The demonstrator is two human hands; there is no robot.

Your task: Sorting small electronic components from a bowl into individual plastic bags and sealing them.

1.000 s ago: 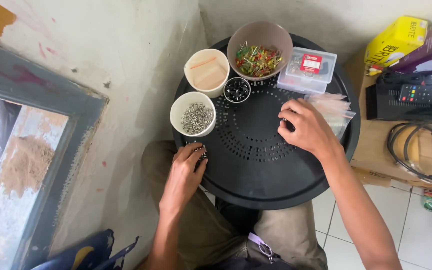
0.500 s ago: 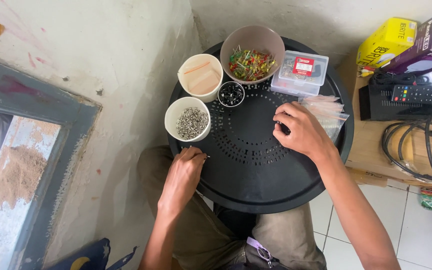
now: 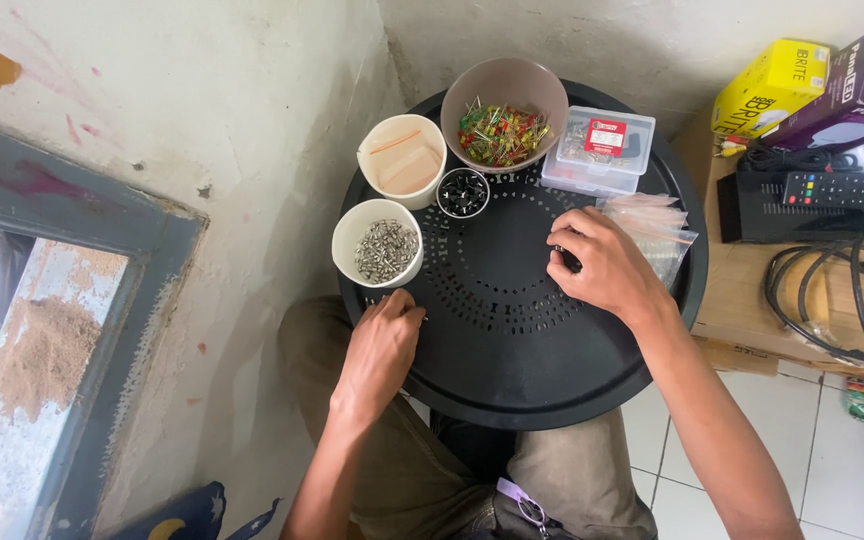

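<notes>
**Small parts sorted over a round black tray**

Nearest, the left hand (image 3: 380, 345) rests curled on the tray's near-left edge, fingertips pinched on something small just below the white cup of silvery metal parts (image 3: 379, 246); what it pinches is too small to tell. The right hand (image 3: 602, 265) lies farther in, fingers curled round a small dark piece against the black perforated surface (image 3: 512, 350), touching the stack of clear plastic bags (image 3: 657, 225). To do this well, it seems wise to keep each pinch low over the tray so nothing rolls off.

Beyond stand a tiny cup of black parts (image 3: 463, 192), a white cup with a tan slip (image 3: 404, 160), a bowl of coloured components (image 3: 504, 118) and a clear box with a red label (image 3: 598, 148). Farthest right, on a wooden shelf, sit a yellow carton (image 3: 772, 85), a purple carton (image 3: 857, 85) and a black remote (image 3: 832, 188)
</notes>
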